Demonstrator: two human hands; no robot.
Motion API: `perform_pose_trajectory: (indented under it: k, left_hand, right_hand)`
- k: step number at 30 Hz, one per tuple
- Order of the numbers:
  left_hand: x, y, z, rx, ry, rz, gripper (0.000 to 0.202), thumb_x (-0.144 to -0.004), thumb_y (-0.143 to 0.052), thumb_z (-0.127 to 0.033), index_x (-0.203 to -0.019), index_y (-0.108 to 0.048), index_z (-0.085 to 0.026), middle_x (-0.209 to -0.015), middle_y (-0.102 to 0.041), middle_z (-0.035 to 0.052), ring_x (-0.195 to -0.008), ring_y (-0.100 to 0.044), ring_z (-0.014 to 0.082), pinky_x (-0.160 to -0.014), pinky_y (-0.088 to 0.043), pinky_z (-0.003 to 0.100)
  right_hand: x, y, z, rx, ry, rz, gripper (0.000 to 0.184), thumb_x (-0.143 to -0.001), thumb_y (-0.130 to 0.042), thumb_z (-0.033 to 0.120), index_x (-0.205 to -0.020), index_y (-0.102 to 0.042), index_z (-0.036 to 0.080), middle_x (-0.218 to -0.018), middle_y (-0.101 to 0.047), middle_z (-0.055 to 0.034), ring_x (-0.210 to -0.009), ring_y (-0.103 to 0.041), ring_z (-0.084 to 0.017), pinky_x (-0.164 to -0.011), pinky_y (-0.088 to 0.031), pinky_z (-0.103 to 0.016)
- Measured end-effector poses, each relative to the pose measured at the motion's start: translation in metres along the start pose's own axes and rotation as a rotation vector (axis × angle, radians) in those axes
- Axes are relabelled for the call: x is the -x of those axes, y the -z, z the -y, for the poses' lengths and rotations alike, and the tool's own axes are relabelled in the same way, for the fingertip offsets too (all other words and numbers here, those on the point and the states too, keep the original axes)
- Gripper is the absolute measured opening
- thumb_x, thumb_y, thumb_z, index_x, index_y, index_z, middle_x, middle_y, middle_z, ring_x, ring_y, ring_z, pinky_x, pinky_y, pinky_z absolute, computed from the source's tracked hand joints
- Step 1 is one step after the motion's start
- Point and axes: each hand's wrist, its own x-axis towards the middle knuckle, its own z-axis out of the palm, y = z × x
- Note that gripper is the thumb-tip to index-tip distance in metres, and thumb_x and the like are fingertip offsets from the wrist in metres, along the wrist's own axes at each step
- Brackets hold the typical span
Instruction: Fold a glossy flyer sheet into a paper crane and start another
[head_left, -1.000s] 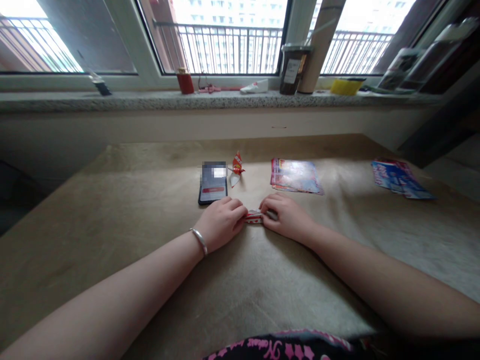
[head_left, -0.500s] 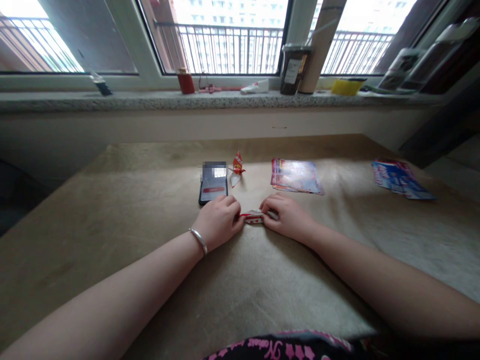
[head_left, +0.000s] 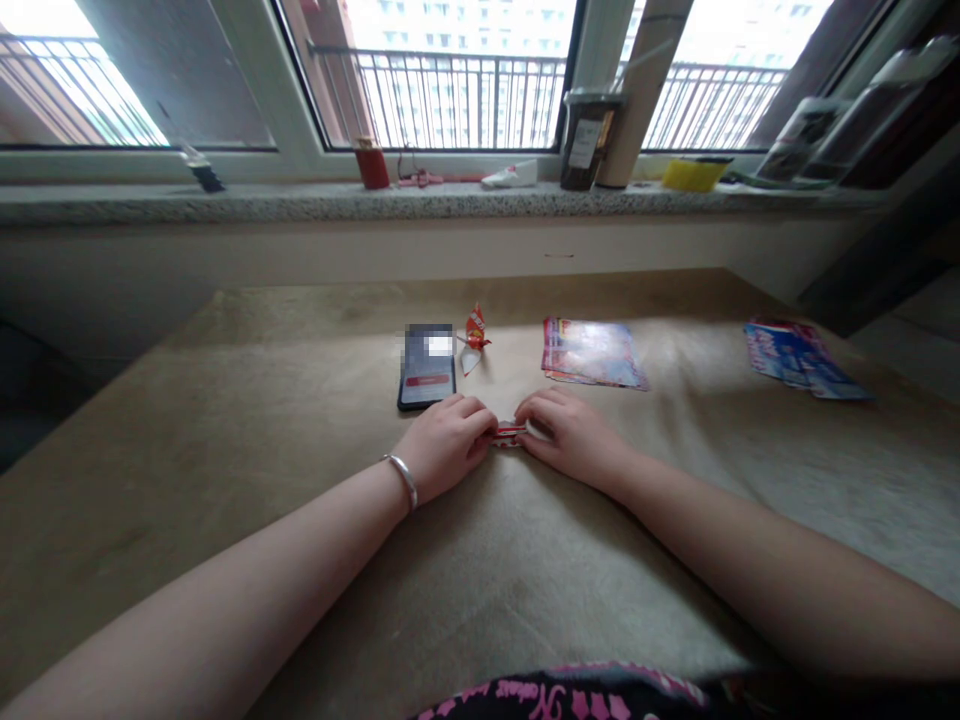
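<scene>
Through the head camera, from my remote station, the worktop [head_left: 187,430] is filling most of the view below the windowsill [head_left: 300,203]. Near its middle I am watching the left hand [head_left: 450,438] and the right hand [head_left: 566,428] almost meeting: each is pinching one end of a small red-and-white paper strip [head_left: 508,434] at the worktop's surface. I am judging the step in hand to be folding or creasing; the next move is probably calling for even edges and firm fingertip pressure, without tearing.

As for writing, a dark garment [head_left: 562,695] at the lower edge is carrying pink lettering, of which I am making out only a large N. Beyond the right hand, a stack of glossy cards [head_left: 592,352] is losing its print to glare; farther right, a fanned set of cards [head_left: 804,360] is showing pale characters I am failing to read. A dark jar [head_left: 587,140] on the windowsill is bearing an illegible white label. The phone [head_left: 427,390], just beyond the left hand, is displaying a partly pixelated screen and a red bar. Beside it, a folded red paper piece [head_left: 475,330] is showing unreadable white lettering.
</scene>
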Motion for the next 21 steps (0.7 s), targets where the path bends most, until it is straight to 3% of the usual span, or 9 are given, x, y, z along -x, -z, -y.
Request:
perform_pose_trajectory:
  k: [10, 21]
  left_hand:
    - [0.0008, -0.0044, -0.0005, 0.038, 0.036, -0.075, 0.016, -0.078, -0.051, -0.015, -0.093, -0.053, -0.015, -0.087, -0.060, 0.0053, -0.084, -0.054, 0.0188, -0.078, -0.046, 0.032]
    - [0.0004, -0.0031, 0.0004, 0.057, 0.012, -0.043, 0.015, -0.079, -0.050, -0.016, -0.091, -0.059, -0.016, -0.087, -0.059, 0.0063, -0.083, -0.053, 0.0189, -0.078, -0.046, 0.033]
  right_hand:
    - [-0.0004, -0.0044, 0.0028, -0.088, 0.015, -0.032, 0.010, -0.078, -0.055, 0.014, -0.085, -0.057, 0.020, -0.084, -0.059, -0.0027, -0.081, -0.053, -0.015, -0.070, -0.041, -0.026]
    - [-0.0009, -0.0057, 0.0047, -0.170, -0.029, -0.006, 0.018, -0.073, -0.055, 0.009, -0.088, -0.056, 0.018, -0.083, -0.054, -0.0019, -0.072, -0.050, -0.012, -0.064, -0.041, -0.023]
